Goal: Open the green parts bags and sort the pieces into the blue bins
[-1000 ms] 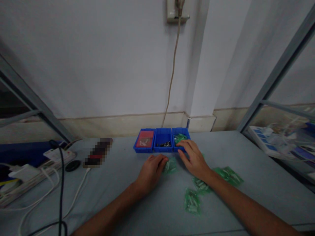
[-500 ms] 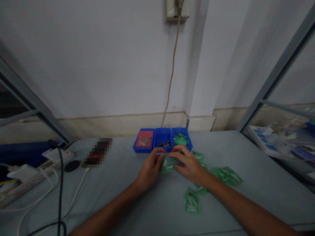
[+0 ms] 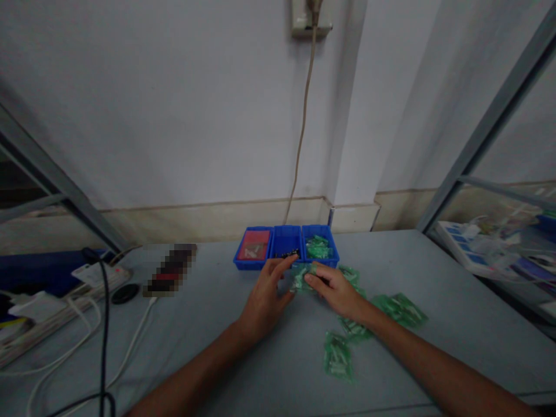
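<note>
My right hand (image 3: 333, 291) pinches a small green see-through plastic bag (image 3: 299, 278) in front of the blue bins, thumb on top. My left hand (image 3: 267, 294) is at the bag's left side with thumb and fingers apart; it seems not to grip it. More green bags (image 3: 400, 310) with pale parts inside lie right of my right hand. Another green bag (image 3: 337, 357) rests nearer to me. Some bags are partly hidden under my right forearm.
Behind my hands stand the left blue bin (image 3: 254, 265) with a pink bag, the middle blue bin (image 3: 286, 236) with small dark and shiny pieces, and the right blue bin (image 3: 334, 246) with green bags. At left are cables and a power strip (image 3: 65, 310).
My left fingers have opened and drawn off the bag. The right hand has closed more firmly on it, thumb now across its top.
</note>
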`<state>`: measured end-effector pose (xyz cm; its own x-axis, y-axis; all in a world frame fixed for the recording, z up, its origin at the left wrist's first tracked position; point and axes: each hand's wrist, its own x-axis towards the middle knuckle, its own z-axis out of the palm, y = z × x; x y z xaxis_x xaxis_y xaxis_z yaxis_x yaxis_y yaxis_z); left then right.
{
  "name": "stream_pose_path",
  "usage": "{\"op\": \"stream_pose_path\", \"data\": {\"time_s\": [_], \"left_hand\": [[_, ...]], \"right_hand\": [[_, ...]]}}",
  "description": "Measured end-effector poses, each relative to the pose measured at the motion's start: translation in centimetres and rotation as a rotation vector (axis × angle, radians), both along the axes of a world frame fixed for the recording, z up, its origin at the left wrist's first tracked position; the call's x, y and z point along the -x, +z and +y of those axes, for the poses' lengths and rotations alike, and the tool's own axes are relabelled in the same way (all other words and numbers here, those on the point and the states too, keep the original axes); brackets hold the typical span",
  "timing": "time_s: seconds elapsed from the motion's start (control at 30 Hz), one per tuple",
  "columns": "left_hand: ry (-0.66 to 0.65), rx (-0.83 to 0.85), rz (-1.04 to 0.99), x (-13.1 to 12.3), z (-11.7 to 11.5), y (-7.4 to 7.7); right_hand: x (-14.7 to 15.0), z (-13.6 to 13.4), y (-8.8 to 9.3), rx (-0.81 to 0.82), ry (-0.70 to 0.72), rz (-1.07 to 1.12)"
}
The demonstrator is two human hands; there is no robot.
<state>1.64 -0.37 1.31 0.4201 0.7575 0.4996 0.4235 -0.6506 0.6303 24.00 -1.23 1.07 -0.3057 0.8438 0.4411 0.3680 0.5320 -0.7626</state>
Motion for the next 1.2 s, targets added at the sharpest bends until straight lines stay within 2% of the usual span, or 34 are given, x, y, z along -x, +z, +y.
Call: {"op": "stream_pose_path", "data": {"time_s": [0.07, 0.13, 0.23, 0.3, 0.47, 0.57, 0.67, 0.83, 0.9, 1.07, 1.13, 1.2], "left_hand": [[-0.013, -0.074, 0.028, 0.1, -0.1, 0.1], [0.030, -0.069, 0.016, 0.2, 0.0, 0.3], [0.112, 0.054, -0.038, 0.1, 0.2, 0.7], [0.114, 0.133, -0.072, 0.0, 0.2, 0.9], [0.040, 0.210, -0.086, -0.1, -0.2, 0.8], [0.025, 0.234, -0.119, -0.1, -0.4, 0.4], [0.039, 0.182, -0.155, -0.2, -0.2, 0.1], [-0.062, 0.044, -0.054, -0.2, 0.0, 0.0], [-0.057, 0.023, -0.048, -0.1, 0.0, 0.2], [0.021, 0.100, -0.100, 0.0, 0.1, 0.7], [0.000, 0.143, -0.118, -0.1, 0.1, 0.7], [-0.047, 0.189, -0.114, -0.2, -0.1, 0.8]], "right_hand": [[0.2, -0.1, -0.1, 0.033, 0.023, 0.000], [0.4, -0.3, -0.1, 0.011, -0.011, 0.010], [0.4, -0.6, 0.1, -0.065, -0.111, -0.005], [0.2, -0.8, 0.2, -0.140, -0.142, -0.061], [0.0, -1.3, 0.4, -0.276, -0.030, -0.191], [0.3, -1.1, 0.1, -0.206, -0.101, -0.137], [0.4, -0.7, -0.2, -0.080, -0.186, -0.027], [0.4, -0.6, -0.2, 0.084, -0.064, 0.049], [0.4, -0.8, -0.1, 0.102, -0.032, 0.019], [0.4, -1.4, 0.2, -0.085, -0.136, -0.048], [0.3, -1.5, 0.4, -0.177, -0.146, -0.074], [0.2, -1.5, 0.6, -0.239, -0.095, -0.128]]}}
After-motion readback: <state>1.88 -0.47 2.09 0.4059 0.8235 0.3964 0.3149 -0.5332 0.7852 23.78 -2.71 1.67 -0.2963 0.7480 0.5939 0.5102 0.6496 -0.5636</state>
